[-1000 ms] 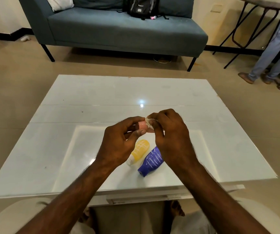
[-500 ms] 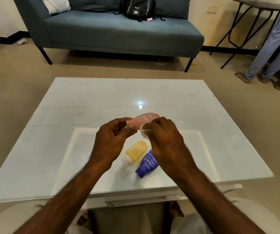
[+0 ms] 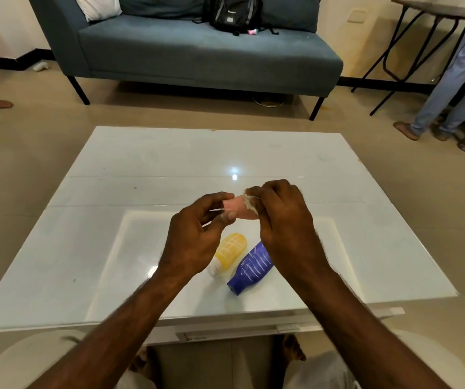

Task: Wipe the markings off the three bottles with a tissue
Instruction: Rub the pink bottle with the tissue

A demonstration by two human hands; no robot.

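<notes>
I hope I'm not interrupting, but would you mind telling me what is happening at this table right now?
A seated person holds a pink bottle above the white table with the left hand. The right hand presses a crumpled tissue against it. The yellow bottle and the blue bottle lie on their sides on the table below the hands. Both show white markings, so they are not yet wiped.

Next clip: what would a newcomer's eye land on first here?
Above the middle of the white table, the left hand holds a pink bottle while the right hand presses a crumpled tissue against it. Just nearer, a yellow bottle and a blue bottle lie on their sides, both streaked with white markings.
</notes>
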